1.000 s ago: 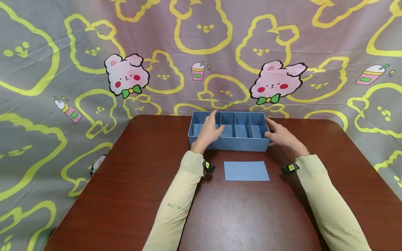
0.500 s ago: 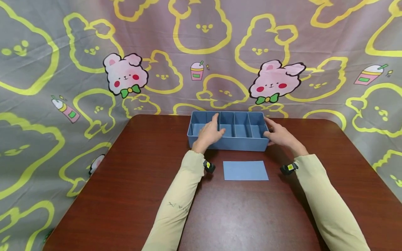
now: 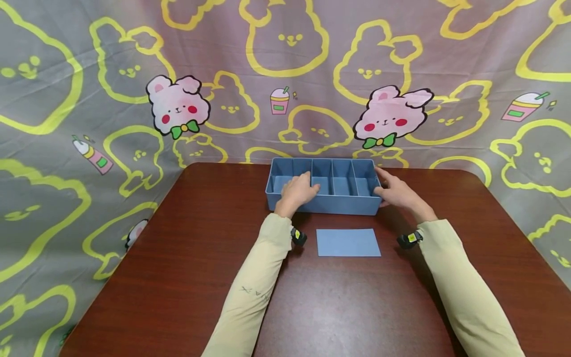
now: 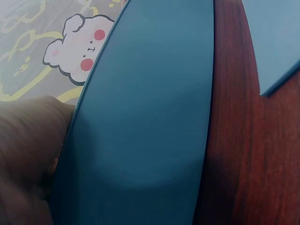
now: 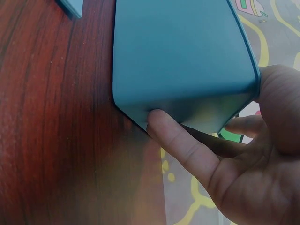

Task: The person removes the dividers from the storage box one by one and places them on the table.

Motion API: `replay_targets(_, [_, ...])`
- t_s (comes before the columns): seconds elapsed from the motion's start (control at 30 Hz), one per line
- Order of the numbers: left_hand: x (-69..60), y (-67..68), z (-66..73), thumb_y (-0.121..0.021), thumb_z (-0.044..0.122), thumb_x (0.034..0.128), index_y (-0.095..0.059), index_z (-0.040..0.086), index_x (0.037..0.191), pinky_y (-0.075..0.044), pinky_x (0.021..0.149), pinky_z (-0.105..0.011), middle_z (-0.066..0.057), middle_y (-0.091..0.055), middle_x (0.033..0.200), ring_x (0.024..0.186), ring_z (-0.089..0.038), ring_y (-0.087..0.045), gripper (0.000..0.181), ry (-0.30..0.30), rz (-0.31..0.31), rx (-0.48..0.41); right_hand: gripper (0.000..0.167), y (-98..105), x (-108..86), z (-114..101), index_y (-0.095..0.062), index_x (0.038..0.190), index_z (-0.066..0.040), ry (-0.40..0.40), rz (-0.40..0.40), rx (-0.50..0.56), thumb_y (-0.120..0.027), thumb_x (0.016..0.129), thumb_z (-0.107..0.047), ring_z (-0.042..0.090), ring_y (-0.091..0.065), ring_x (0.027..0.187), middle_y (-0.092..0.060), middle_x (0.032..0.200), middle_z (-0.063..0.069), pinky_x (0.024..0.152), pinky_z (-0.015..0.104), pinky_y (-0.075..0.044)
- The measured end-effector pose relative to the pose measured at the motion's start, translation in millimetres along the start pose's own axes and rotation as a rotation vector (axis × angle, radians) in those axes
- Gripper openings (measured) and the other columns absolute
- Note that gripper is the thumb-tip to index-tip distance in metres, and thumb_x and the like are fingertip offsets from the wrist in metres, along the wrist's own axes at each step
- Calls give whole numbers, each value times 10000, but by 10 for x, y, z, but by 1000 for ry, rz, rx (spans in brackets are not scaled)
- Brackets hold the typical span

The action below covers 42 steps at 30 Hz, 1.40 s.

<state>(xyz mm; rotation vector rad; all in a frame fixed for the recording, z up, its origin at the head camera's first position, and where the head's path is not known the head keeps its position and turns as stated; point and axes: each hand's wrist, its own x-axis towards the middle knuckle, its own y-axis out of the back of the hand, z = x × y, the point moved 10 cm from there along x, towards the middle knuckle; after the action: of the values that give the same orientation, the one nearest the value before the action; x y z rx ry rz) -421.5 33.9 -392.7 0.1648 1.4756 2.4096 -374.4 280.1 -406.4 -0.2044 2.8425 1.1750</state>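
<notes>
Step in hand, as I read it: two-handed handling of the box. Blue, open-topped, compartmented box, plastic-looking [image 3: 339, 205], sits on the dark red-brown wood-grain desk [image 3: 214, 223] at its back, long side facing the person.

Right hand [image 3: 397, 192] pinches the box's right end: thumb at the rim by the near corner, fingers on the outer end wall. Left hand [image 3: 299, 191] reaches over the near wall, thumb out to the right, fingers dipped inside; can't tell if they grip anything.

Next move, my judgement: if the box shifts, left needs a firm hold too, or it'll pivot about the right end.

Edges: back of box is near the desk's rear edge and the grey-pink bunny-print cloth [image 3: 312, 89], so little room that way. Flat, pale blue rectangular panel [image 3: 348, 242] lies just in front, limiting a straight pull. Widest room is left.
</notes>
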Motion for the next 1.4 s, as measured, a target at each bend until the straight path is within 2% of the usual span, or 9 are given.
replay_targets(0.07, [-1, -4, 10, -501, 454, 996, -388, 162, 1511, -473, 979, -468, -51, -542, 1433, 1177, -269, -601, 602, -7, -2, 20, 737, -2, 4, -1, -77, 1589, -112, 4, -2, 0, -474, 968, -133, 278, -703, 833, -383, 1423, 369, 769, 453, -587])
replay_targets(0.13, [0, -6, 16, -499, 456, 997, -498, 140, 1425, -506, 811, -420, -78, -642, 1237, 963, -247, -648, 532, -15, -6, 28, 737, -2, 10, 1, -73, 1588, -109, 7, -4, -3, -473, 970, -131, 273, -704, 825, -379, 1425, 373, 771, 457, -586])
replay_targets(0.23, [5, -8, 21, -503, 460, 995, -605, 120, 1250, -429, 601, -366, -79, -631, 888, 672, -211, -574, 437, -23, -11, 24, 738, 0, 14, 3, -67, 1589, -108, 10, -6, -4, -473, 972, -128, 268, -705, 820, -368, 1432, 376, 774, 463, -584])
replay_targets(0.3, [5, -8, 21, -508, 454, 994, -626, 119, 1168, -384, 543, -345, -62, -578, 775, 589, -191, -516, 395, -26, -13, 14, 740, -1, 16, 10, -64, 1589, -111, 6, -8, -4, -476, 975, -128, 267, -702, 822, -379, 1415, 375, 774, 462, -584])
replay_targets(0.53, [-9, -5, 11, -483, 356, 1007, -619, 141, 999, -361, 531, -335, -39, -529, 717, 546, -176, -451, 255, -16, -12, -9, 742, -6, 10, 3, -59, 1589, -111, 6, -13, -6, -479, 977, -131, 292, -704, 842, -374, 1419, 374, 769, 452, -586])
replay_targets(0.77, [-8, 12, 26, -444, 303, 1006, -577, 151, 831, -324, 499, -327, -18, -464, 614, 496, -166, -374, 267, -17, 2, -2, 742, 12, -6, -21, -57, 1589, -112, 4, -14, -5, -475, 976, -125, 286, -709, 836, -352, 1445, 380, 775, 462, -584])
replay_targets(0.9, [-6, 41, 33, -454, 283, 998, -520, 153, 720, -290, 471, -310, 0, -417, 559, 468, -155, -332, 314, -30, 54, -17, 746, 7, -6, -26, -51, 1590, -115, -2, -20, -3, -477, 977, -120, 268, -707, 814, -371, 1423, 383, 772, 458, -585])
replay_targets(1.17, [-25, 163, 97, -481, 255, 971, -418, 156, 588, -199, 409, -259, 21, -347, 498, 413, -126, -254, 401, -103, 227, -67, 748, 36, 13, -8, -55, 1591, -123, 1, -16, -2, -480, 975, -122, 253, -703, 796, -368, 1423, 379, 773, 461, -584])
replay_targets(1.4, [-56, 230, 139, -491, 237, 950, -444, 155, 598, -226, 404, -267, 17, -368, 507, 424, -135, -287, 364, -107, 279, -47, 747, 25, 46, -2, -55, 1589, -109, 9, -23, -9, -476, 972, -122, 252, -706, 794, -371, 1415, 387, 768, 459, -585])
